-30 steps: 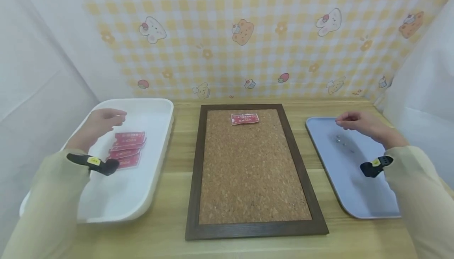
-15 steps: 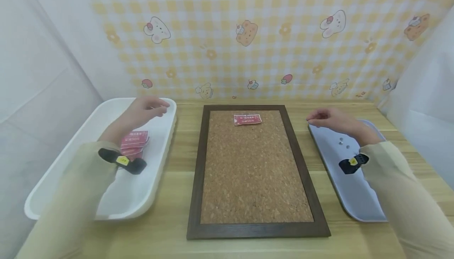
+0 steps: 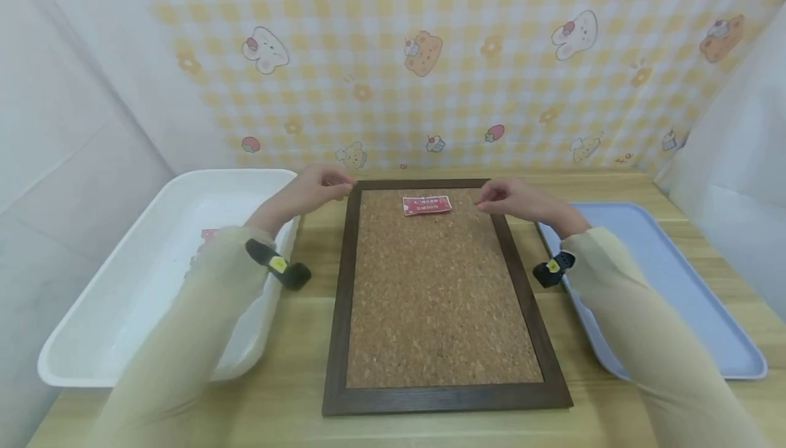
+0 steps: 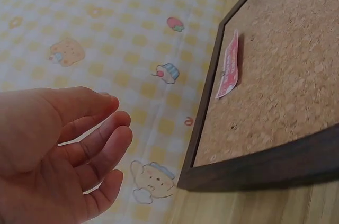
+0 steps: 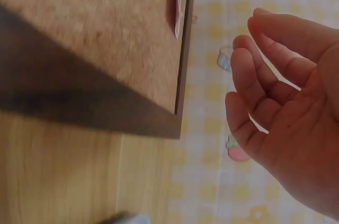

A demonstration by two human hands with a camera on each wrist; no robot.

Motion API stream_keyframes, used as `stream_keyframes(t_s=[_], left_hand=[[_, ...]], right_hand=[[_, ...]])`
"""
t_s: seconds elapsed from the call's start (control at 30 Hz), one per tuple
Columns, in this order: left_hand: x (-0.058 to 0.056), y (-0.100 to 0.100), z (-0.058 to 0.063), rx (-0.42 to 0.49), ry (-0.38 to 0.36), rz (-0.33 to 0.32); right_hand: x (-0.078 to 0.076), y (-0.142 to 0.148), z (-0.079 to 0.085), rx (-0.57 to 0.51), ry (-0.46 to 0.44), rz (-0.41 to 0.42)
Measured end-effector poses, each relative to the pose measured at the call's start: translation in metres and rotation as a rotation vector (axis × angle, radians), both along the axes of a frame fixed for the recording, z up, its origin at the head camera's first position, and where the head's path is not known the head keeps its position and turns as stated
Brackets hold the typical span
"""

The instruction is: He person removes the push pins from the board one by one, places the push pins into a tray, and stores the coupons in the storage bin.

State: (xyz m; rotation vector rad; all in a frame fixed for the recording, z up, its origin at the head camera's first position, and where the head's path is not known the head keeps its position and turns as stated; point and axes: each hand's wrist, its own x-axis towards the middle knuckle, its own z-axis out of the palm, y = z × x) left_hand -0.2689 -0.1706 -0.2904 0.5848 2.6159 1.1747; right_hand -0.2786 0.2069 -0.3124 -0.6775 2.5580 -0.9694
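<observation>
A cork board [image 3: 442,305] in a dark brown frame lies in the middle of the table. Near its top edge is a red printed coupon [image 3: 426,206], also seen edge-on in the left wrist view. My left hand [image 3: 312,192] hovers by the frame's top left corner. Its fingers [image 4: 108,147] bend loosely, with nothing between them. Over the board's upper right side hangs my right hand [image 3: 522,201], right of the coupon. In the right wrist view, its fingers [image 5: 254,83] are relaxed and apart from the thumb, holding nothing.
A white plastic tub [image 3: 153,264] stands at the left; my left sleeve hides most of the red coupons [image 3: 209,233] inside. On the right lies a blue tray [image 3: 669,284], partly covered by my right sleeve. A checked cloth [image 3: 381,59] hangs behind the table.
Both hands have moved inward to the board's top corners, the left from over the white tub, the right from over the blue tray. The coupon on the board stays in place.
</observation>
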Motion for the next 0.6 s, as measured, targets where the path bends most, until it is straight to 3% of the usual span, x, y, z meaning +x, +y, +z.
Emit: stream_keyframes(t_s=[0.27, 0.43, 0.5, 0.6], left_hand=[[-0.020, 0.032, -0.016, 0.024, -0.059, -0.045], [-0.031, 0.046, -0.032, 0.041, -0.132, 0.025], [-0.040, 0.050, -0.042, 0.044, -0.142, 0.045], [-0.045, 0.058, -0.049, 0.048, -0.154, 0.055]], right_hand=[[-0.010, -0.030, -0.002, -0.030, -0.027, 0.026], [-0.020, -0.046, -0.009, -0.055, -0.054, 0.017], [-0.030, -0.050, -0.018, -0.074, -0.058, 0.012], [-0.037, -0.059, -0.022, -0.090, -0.063, -0.006]])
